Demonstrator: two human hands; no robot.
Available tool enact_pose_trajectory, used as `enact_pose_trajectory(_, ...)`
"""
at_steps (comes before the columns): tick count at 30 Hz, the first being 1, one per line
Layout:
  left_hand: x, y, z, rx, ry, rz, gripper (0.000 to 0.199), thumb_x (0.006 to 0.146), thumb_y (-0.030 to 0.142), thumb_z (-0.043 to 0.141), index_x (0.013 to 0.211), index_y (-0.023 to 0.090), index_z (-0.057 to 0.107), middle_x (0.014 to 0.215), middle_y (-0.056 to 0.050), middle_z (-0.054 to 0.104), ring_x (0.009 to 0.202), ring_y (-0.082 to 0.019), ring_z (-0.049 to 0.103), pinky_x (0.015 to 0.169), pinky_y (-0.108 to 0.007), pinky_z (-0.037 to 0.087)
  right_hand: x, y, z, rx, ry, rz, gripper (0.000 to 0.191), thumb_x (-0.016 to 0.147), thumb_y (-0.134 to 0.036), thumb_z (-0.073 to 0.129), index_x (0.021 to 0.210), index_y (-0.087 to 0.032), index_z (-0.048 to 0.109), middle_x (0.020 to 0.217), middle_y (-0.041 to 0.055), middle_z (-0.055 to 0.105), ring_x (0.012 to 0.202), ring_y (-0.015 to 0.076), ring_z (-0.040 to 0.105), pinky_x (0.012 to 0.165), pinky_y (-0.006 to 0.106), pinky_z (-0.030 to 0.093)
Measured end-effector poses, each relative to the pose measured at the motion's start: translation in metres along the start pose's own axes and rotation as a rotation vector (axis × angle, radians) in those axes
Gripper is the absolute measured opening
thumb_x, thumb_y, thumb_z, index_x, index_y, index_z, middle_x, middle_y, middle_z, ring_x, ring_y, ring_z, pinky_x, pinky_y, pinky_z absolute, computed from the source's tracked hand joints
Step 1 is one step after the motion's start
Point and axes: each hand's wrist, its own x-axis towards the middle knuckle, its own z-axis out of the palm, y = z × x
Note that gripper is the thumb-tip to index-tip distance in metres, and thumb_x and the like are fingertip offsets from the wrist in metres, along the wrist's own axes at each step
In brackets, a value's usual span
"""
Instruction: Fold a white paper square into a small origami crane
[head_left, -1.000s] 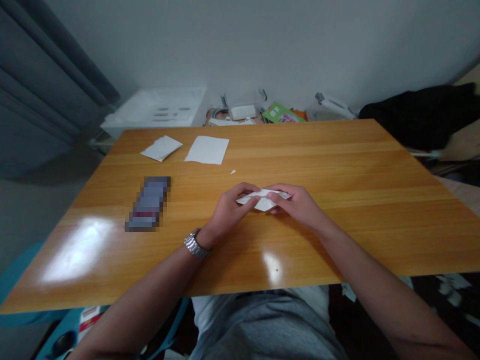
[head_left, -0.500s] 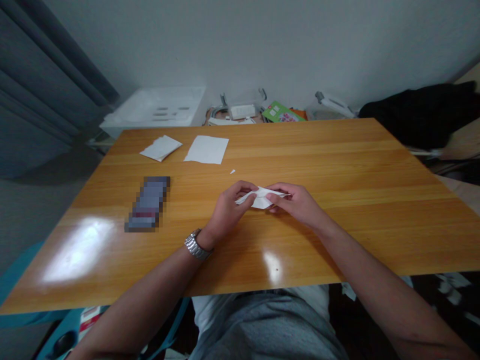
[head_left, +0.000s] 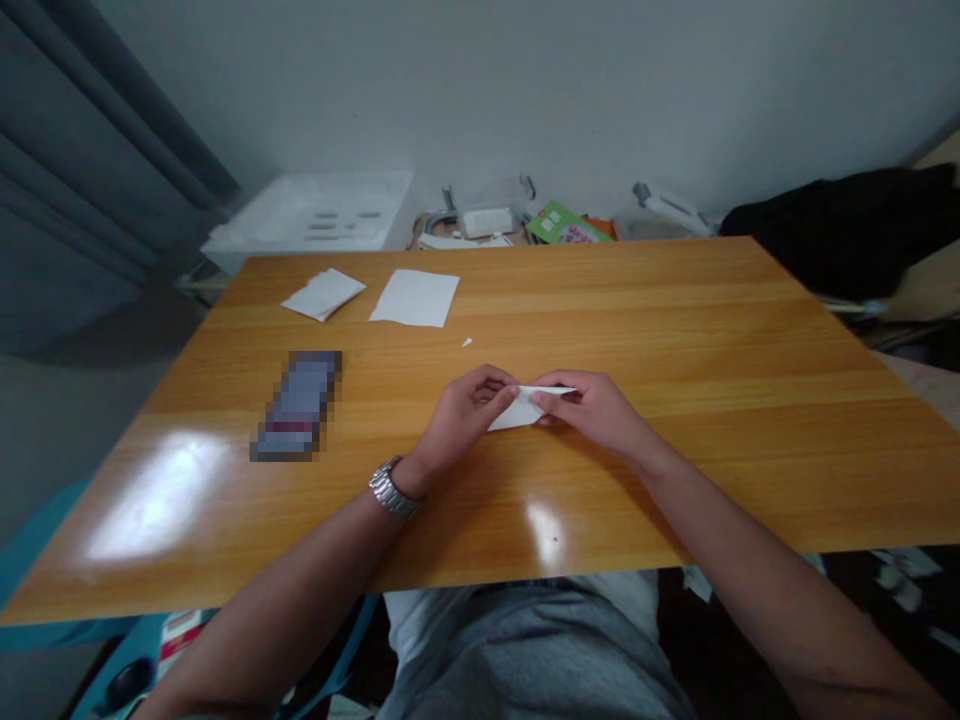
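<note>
A small folded piece of white paper (head_left: pixel 517 411) is held between my two hands, just above the middle of the table. My left hand (head_left: pixel 466 412), with a metal watch (head_left: pixel 391 490) at its wrist, pinches the paper's left side between thumb and fingers. On the other side my right hand (head_left: pixel 592 405) grips it, thumb on top and fingers behind. The fingers hide part of the paper's edges. Just beyond the hands lies a tiny white scrap (head_left: pixel 467 342).
On the wooden table (head_left: pixel 675 330) lie a white paper sheet (head_left: pixel 416 298), a folded white paper (head_left: pixel 324 294) and a pixelated phone-like object (head_left: pixel 298 405) at left. Behind the table stand a white foam box (head_left: pixel 300 215) and a green booklet (head_left: pixel 562 225). Black cloth (head_left: pixel 832 230) hangs at right.
The folded paper has been tilted between my fingers, so a flatter face now shows with its lower edge toward me. Both hands keep hold of it and have barely shifted.
</note>
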Motion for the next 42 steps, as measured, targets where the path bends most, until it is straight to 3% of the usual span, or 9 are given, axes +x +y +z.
enact_pose_trajectory(7, 0.0003, 0.0007, -0.0012, -0.006, 0.07, -0.044, 0.028, 0.09, 0.042, 0.073, 0.094, 0.016, 0.066, 0.086, -0.005, 0.07, 0.074, -0.013, 0.064, 0.065, -0.023, 0.05, 0.0009, -0.004, 0.0013, 0.149, 0.071, -0.001, 0.046, 0.075, -0.058, 0.084, 0.095, -0.017, 0.077, 0.088, 0.0068, 0.078, 0.075, 0.0186, 0.073, 0.074, 0.033, 0.065)
enact_pose_trajectory(18, -0.0013, 0.0014, -0.0001, 0.038, 0.031, -0.025, 0.029, 0.092, 0.045, 0.069, 0.094, 0.016, 0.065, 0.086, -0.003, 0.067, 0.075, -0.013, 0.062, 0.067, -0.023, 0.049, 0.0023, -0.0012, 0.0022, 0.151, 0.089, 0.001, 0.045, 0.075, -0.061, 0.083, 0.087, -0.018, 0.076, 0.083, 0.0049, 0.075, 0.073, 0.0174, 0.071, 0.07, 0.031, 0.064)
enact_pose_trajectory(25, -0.0021, 0.0012, 0.0039, 0.02, -0.058, -0.048, 0.029, 0.09, 0.044, 0.072, 0.095, 0.016, 0.065, 0.088, -0.004, 0.07, 0.079, -0.015, 0.065, 0.071, -0.025, 0.051, 0.0015, -0.001, 0.0034, 0.137, 0.037, 0.019, 0.044, 0.076, -0.06, 0.082, 0.082, -0.018, 0.074, 0.08, 0.0035, 0.073, 0.074, 0.0175, 0.069, 0.071, 0.031, 0.064)
enact_pose_trajectory(36, -0.0015, 0.0025, 0.0022, -0.029, -0.067, -0.076, 0.031, 0.087, 0.044, 0.076, 0.092, 0.016, 0.063, 0.086, -0.003, 0.068, 0.077, -0.014, 0.063, 0.069, -0.024, 0.049, 0.0002, -0.005, 0.0042, 0.116, 0.113, -0.011, 0.044, 0.081, -0.064, 0.075, 0.091, -0.021, 0.08, 0.092, 0.007, 0.077, 0.083, 0.0223, 0.073, 0.073, 0.036, 0.066)
enact_pose_trajectory(42, -0.0012, 0.0004, 0.0027, -0.061, -0.076, -0.071, 0.028, 0.088, 0.04, 0.076, 0.092, 0.016, 0.063, 0.085, -0.002, 0.066, 0.077, -0.013, 0.061, 0.069, -0.023, 0.047, 0.0015, -0.0024, 0.0054, 0.173, 0.198, -0.022, 0.041, 0.077, -0.059, 0.081, 0.091, -0.021, 0.079, 0.094, 0.0076, 0.078, 0.082, 0.022, 0.073, 0.067, 0.034, 0.066)
